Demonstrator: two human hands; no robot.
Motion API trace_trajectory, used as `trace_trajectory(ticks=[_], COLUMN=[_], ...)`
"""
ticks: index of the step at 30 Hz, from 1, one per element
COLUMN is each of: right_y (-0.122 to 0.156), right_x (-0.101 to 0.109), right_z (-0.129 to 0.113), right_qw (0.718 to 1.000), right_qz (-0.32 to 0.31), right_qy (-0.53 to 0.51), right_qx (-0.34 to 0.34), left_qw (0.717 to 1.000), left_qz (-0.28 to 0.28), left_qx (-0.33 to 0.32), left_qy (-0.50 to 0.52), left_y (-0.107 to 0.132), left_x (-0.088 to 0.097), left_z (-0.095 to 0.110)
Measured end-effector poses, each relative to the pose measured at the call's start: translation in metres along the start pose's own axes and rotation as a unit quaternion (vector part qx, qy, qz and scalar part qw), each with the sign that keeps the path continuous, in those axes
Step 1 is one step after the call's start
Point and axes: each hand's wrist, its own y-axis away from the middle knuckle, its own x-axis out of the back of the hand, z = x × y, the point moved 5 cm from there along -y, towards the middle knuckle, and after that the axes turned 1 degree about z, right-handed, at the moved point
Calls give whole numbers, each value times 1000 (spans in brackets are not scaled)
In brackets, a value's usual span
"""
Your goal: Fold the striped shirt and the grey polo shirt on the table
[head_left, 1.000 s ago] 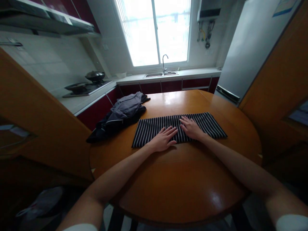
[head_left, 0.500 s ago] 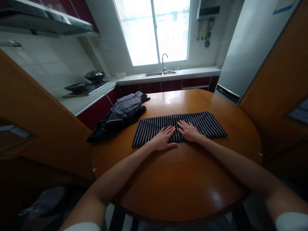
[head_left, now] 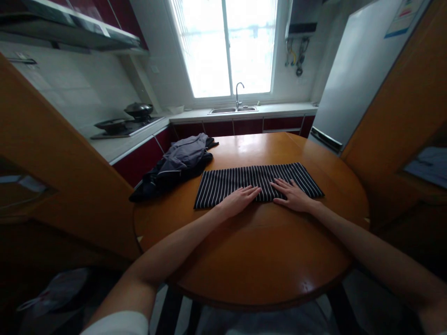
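"Position check: where is our flat, black-and-white striped cloth rectangle?"

"Crosswise before us on the glossy orange-brown, rounded wooden table."

"And our hands?"

"Bare left hand palm-down, fingers nearly together; bare right hand palm-down, fingers slightly spread. Both rest over the near edge, pinching nothing."

"How should we smooth well?"

"Lightly, we'd say, sweeping outward evenly so we don't rumple it."
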Motion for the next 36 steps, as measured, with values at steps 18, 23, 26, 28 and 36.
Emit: trace_trajectory(ticks=[18, 23, 26, 28, 36], right_y=[76, 78, 74, 69, 73], right_x=[40, 53, 72, 89, 168], right_z=[111, 106, 101, 98, 119], right_qw=[990, 988, 987, 982, 881], right_qz=[108, 148, 156, 160, 332], right_qy=[83, 39, -35, -99, -273], right_qx=[-14, 2, -12, -26, -199], left_qw=[972, 965, 946, 931, 875], left_qz=[122, 137, 163, 190, 306], left_qx=[191, 199, 241, 267, 344], left_qy=[64, 98, 145, 162, 149], left_y=[164, 159, 154, 151, 149], left_x=[26, 35, 54, 73, 173], left_z=[-114, -117, -119, -120, -111])
